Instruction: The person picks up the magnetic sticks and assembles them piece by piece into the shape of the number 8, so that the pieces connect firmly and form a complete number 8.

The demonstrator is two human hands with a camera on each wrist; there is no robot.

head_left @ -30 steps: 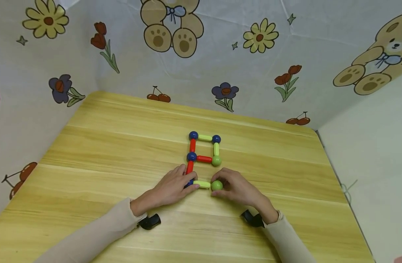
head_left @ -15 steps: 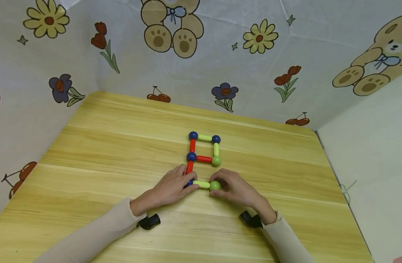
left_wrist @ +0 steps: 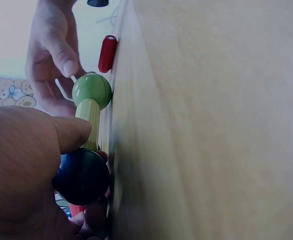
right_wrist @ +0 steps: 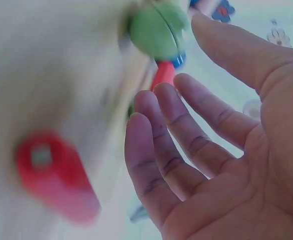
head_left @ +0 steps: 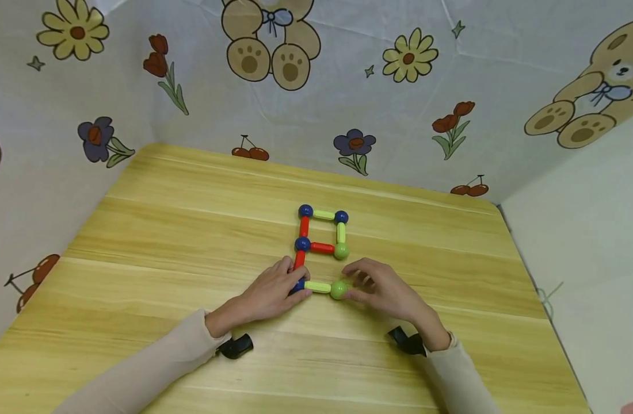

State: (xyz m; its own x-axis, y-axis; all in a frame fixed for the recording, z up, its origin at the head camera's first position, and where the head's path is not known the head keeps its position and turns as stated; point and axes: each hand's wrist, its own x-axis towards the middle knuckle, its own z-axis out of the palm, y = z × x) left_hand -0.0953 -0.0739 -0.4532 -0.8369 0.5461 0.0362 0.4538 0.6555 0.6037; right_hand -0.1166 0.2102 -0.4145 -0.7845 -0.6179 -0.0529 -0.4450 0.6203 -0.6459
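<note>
Ball-and-rod building pieces form a flat figure on the table. Its upper part is a square with blue balls [head_left: 306, 211], a green ball [head_left: 341, 250] and red and yellow-green rods. From there a red rod [head_left: 299, 260] runs down to a near blue ball [left_wrist: 82, 176], which my left hand [head_left: 271, 291] grips, the thumb lying along the yellow-green rod [head_left: 317, 287]. That rod ends at a near green ball [head_left: 339, 289]. Close to its right side is my right hand [head_left: 388, 290], fingers spread apart and holding nothing. The left fingers partly hide the near blue ball.
A loose red rod [right_wrist: 59, 180] lies on the table by the right hand, visible in both wrist views. The wooden table [head_left: 192, 190] meets a patterned cloth wall [head_left: 316, 109] at the back and sides. Black wrist-camera pieces [head_left: 236, 347] hang under both wrists.
The right hand moved the near green ball left until it met the yellow-green rod, then let go and drew back slightly right. The left hand has stayed in place.
</note>
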